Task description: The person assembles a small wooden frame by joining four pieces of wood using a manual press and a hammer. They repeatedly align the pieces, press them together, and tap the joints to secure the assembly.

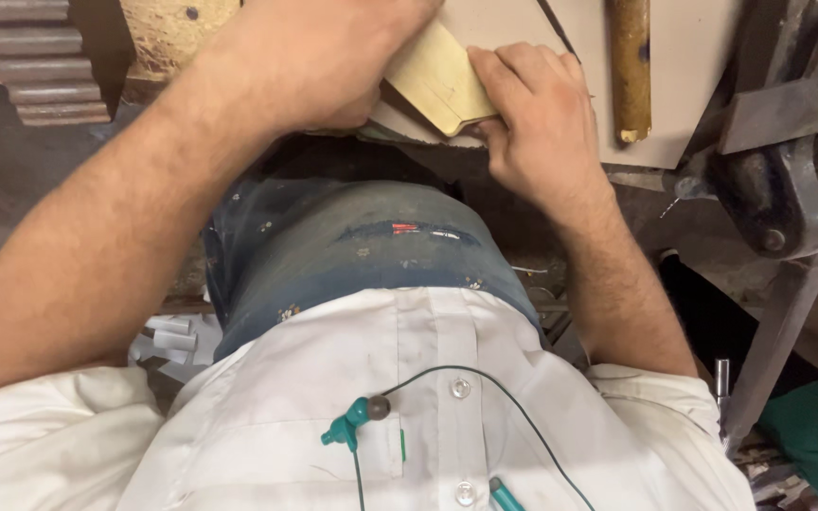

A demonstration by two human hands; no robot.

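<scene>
Two hands on one yellowish card piece [439, 80]: left hand [310, 61] closed over it, right hand [532, 114] pinching its edge, steadying against the table [693, 76].

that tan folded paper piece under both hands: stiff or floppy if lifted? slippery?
The tan paper piece looks thin with a creased flap, so it would probably flex rather than stay rigid. Likely very light for its size. Its matte surface suggests fair grip; the left hand and right hand press it flat on the pale board.
</scene>
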